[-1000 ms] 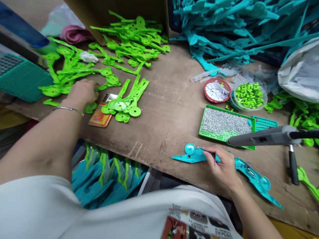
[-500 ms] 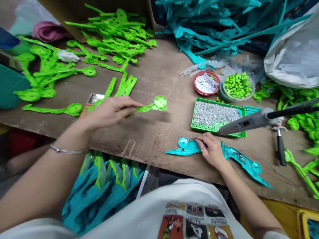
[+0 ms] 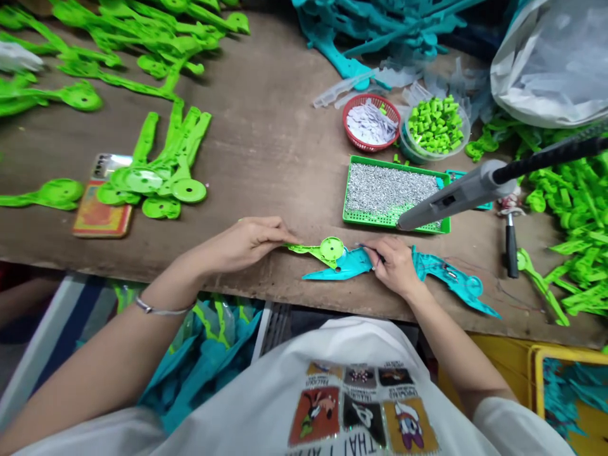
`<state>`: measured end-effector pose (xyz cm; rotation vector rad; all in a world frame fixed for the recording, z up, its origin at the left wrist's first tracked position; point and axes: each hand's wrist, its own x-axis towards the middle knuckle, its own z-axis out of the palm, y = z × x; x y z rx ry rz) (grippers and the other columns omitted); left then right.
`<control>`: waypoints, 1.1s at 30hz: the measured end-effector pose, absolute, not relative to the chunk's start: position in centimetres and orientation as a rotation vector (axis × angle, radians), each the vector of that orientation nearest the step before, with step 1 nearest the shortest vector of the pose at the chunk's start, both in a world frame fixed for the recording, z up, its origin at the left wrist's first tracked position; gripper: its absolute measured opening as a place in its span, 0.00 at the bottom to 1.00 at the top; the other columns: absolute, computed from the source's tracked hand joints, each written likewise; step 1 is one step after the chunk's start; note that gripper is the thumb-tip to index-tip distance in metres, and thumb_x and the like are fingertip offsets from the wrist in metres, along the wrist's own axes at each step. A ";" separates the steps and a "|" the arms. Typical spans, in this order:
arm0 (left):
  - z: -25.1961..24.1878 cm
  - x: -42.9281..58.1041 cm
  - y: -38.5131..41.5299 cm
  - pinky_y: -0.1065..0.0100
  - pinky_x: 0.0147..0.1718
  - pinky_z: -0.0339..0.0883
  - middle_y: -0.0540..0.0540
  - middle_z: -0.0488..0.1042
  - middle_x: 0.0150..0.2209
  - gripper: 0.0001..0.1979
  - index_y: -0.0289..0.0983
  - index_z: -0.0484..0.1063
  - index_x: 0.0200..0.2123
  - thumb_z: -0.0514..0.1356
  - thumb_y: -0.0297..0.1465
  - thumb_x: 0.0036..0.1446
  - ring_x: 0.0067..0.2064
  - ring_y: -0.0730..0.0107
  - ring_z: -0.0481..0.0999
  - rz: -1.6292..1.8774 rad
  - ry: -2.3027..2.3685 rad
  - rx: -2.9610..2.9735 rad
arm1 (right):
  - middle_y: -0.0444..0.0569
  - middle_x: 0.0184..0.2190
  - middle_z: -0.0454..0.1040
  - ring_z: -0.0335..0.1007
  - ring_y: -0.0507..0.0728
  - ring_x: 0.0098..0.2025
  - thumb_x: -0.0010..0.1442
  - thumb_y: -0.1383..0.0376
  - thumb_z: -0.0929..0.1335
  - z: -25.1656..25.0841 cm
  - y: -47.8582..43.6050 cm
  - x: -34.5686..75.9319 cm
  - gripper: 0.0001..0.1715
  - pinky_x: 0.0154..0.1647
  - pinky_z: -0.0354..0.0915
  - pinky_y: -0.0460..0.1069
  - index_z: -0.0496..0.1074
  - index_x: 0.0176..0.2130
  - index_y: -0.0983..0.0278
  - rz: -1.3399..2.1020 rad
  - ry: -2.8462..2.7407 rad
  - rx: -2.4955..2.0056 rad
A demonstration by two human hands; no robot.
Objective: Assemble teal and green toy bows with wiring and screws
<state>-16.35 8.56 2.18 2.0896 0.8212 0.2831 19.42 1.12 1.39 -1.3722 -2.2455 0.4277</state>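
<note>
My left hand [image 3: 251, 244] pinches the arm of a lime-green plastic piece [image 3: 331, 250] with a round disc at its end. That disc lies over the round part of a teal plastic piece [image 3: 346, 265], flat near the table's front edge. My right hand [image 3: 396, 265] is closed on a thin dark tool [image 3: 374, 252], its kind unclear, and rests on the teal plastic. Right of it, a teal section [image 3: 449, 275] with thin wires shows; the hand hides whether both sections join. A grey electric screwdriver [image 3: 451, 195] hangs above, over a green tray [image 3: 349, 218] of small metal parts.
A red basket [image 3: 346, 130] of white strips and a clear tub [image 3: 468, 126] of green bits stand behind the tray. Stacked green pieces [image 3: 156, 177] lie left, partly on an orange packet [image 3: 102, 212]. A black-handled tool [image 3: 511, 250], green heaps and a yellow crate [image 3: 536, 380] are right.
My left hand has carried the lime-green piece right and toward me, bringing its disc over the round part of the teal piece. My right hand keeps its hold. The view has shifted.
</note>
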 end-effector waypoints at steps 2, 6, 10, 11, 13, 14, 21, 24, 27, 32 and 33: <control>1.7 -15.7 8.6 0.72 0.46 0.68 0.45 0.79 0.44 0.19 0.47 0.80 0.55 0.51 0.34 0.72 0.44 0.69 0.78 0.269 0.739 2.066 | 0.50 0.37 0.82 0.79 0.58 0.41 0.70 0.66 0.67 1.5 1.2 19.4 0.09 0.44 0.68 0.54 0.79 0.45 0.62 0.434 -2.244 -1.380; 1.0 -15.0 9.2 0.73 0.45 0.67 0.44 0.78 0.43 0.20 0.47 0.79 0.56 0.49 0.33 0.73 0.44 0.70 0.78 0.239 0.642 2.049 | 0.50 0.38 0.83 0.79 0.58 0.42 0.70 0.67 0.67 1.6 1.2 19.3 0.10 0.45 0.68 0.54 0.79 0.45 0.62 0.432 -2.250 -1.381; 0.8 -15.2 10.3 0.72 0.45 0.68 0.43 0.79 0.44 0.19 0.45 0.81 0.54 0.50 0.34 0.73 0.43 0.69 0.78 0.235 0.681 2.069 | 0.50 0.37 0.83 0.79 0.58 0.42 0.70 0.66 0.67 1.5 1.2 19.3 0.10 0.45 0.68 0.54 0.79 0.45 0.62 0.416 -2.250 -1.392; 0.8 -15.2 10.6 0.72 0.45 0.68 0.43 0.79 0.44 0.19 0.44 0.81 0.53 0.50 0.34 0.73 0.43 0.69 0.78 0.233 0.683 2.074 | 0.50 0.37 0.82 0.78 0.58 0.41 0.70 0.66 0.67 1.5 1.1 19.3 0.10 0.44 0.67 0.54 0.79 0.45 0.62 0.417 -2.252 -1.396; 0.8 -15.2 11.1 0.73 0.44 0.68 0.43 0.80 0.43 0.19 0.43 0.82 0.51 0.50 0.33 0.72 0.43 0.69 0.78 0.210 0.655 2.074 | 0.49 0.36 0.82 0.78 0.58 0.40 0.71 0.66 0.67 1.4 1.0 19.4 0.10 0.43 0.67 0.54 0.79 0.45 0.62 0.422 -2.265 -1.398; 0.9 -15.1 11.2 0.73 0.44 0.68 0.43 0.80 0.43 0.19 0.43 0.82 0.51 0.50 0.32 0.72 0.43 0.69 0.78 0.190 0.631 2.069 | 0.49 0.36 0.82 0.77 0.58 0.40 0.70 0.66 0.66 1.4 1.0 19.5 0.10 0.43 0.67 0.54 0.79 0.46 0.62 0.422 -2.278 -1.394; 2.1 -13.8 10.7 0.72 0.45 0.69 0.43 0.80 0.44 0.20 0.45 0.81 0.53 0.50 0.30 0.71 0.43 0.67 0.78 0.089 0.581 2.073 | 0.50 0.35 0.81 0.76 0.58 0.38 0.70 0.67 0.66 1.3 0.7 19.7 0.11 0.42 0.66 0.54 0.79 0.46 0.64 0.416 -2.321 -1.385; 2.2 -14.0 10.1 0.71 0.43 0.70 0.44 0.80 0.42 0.21 0.49 0.81 0.54 0.50 0.31 0.71 0.41 0.66 0.78 0.085 0.591 2.096 | 0.50 0.34 0.80 0.76 0.58 0.38 0.72 0.65 0.65 1.4 0.6 19.6 0.12 0.43 0.65 0.54 0.79 0.47 0.63 0.418 -2.329 -1.424; 2.0 -14.5 9.8 0.70 0.43 0.70 0.43 0.81 0.42 0.21 0.49 0.81 0.54 0.49 0.32 0.71 0.41 0.65 0.78 0.102 0.581 2.087 | 0.50 0.35 0.80 0.75 0.58 0.40 0.72 0.64 0.64 1.3 0.6 19.6 0.13 0.44 0.65 0.54 0.79 0.47 0.62 0.428 -2.340 -1.467; 1.5 -14.4 10.6 0.70 0.43 0.71 0.42 0.81 0.44 0.20 0.46 0.83 0.50 0.51 0.34 0.70 0.42 0.64 0.79 0.105 0.597 2.035 | 0.50 0.34 0.79 0.74 0.58 0.39 0.72 0.64 0.65 1.0 0.5 19.7 0.13 0.44 0.63 0.54 0.79 0.46 0.61 0.404 -2.343 -1.469; 1.5 -14.3 10.9 0.70 0.44 0.71 0.43 0.81 0.45 0.20 0.46 0.83 0.50 0.51 0.34 0.70 0.42 0.64 0.79 0.097 0.594 2.029 | 0.50 0.34 0.79 0.73 0.58 0.39 0.72 0.64 0.65 0.9 0.5 19.7 0.13 0.43 0.63 0.54 0.79 0.46 0.61 0.399 -2.344 -1.467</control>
